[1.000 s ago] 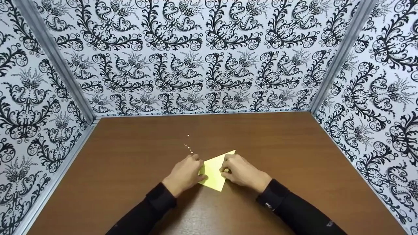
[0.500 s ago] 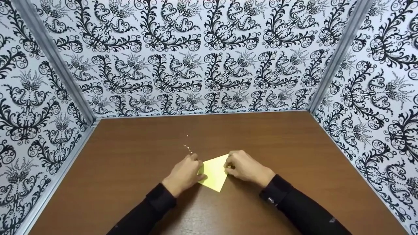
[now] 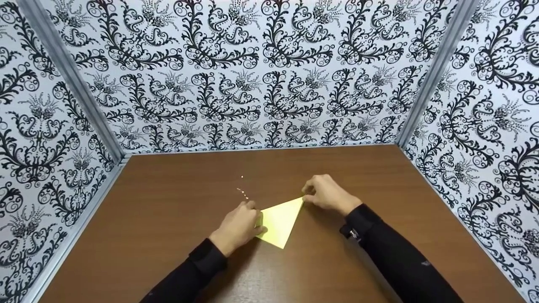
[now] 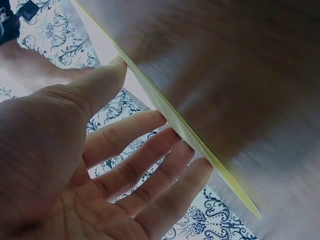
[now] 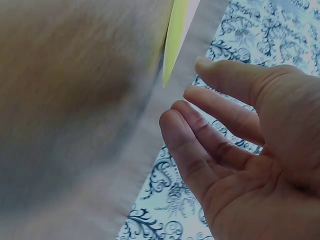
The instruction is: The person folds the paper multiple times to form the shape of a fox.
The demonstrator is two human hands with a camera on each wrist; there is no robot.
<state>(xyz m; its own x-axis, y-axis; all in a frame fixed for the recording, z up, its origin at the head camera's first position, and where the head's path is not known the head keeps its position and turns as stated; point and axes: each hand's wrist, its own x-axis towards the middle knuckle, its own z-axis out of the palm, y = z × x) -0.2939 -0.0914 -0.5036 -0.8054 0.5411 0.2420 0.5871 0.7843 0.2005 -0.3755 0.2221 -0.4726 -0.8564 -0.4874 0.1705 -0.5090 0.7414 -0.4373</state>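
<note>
A piece of yellow paper (image 3: 278,221) lies flat on the table, its far right corner pointing to the right hand. In the left wrist view the paper (image 4: 177,124) shows thin layered edges, as if folded. My left hand (image 3: 237,226) rests on its left side, with the thumb and fingertips pressing it down; the fingers (image 4: 150,167) are slightly bent. My right hand (image 3: 329,194) is just past the far right corner. In the right wrist view its loosely bent fingers (image 5: 185,142) stand apart from the paper's tip (image 5: 171,60) and hold nothing.
The brown wooden table (image 3: 177,185) spreads around the hands. Patterned black-and-white walls (image 3: 261,84) with grey corner posts (image 3: 438,75) enclose its back and sides. A short line of tiny bright specks (image 3: 243,192) shows beyond the left hand.
My right hand has moved from over the paper's right side outward and away from me, past the far right corner, uncovering that edge. The left hand stays in place on the paper.
</note>
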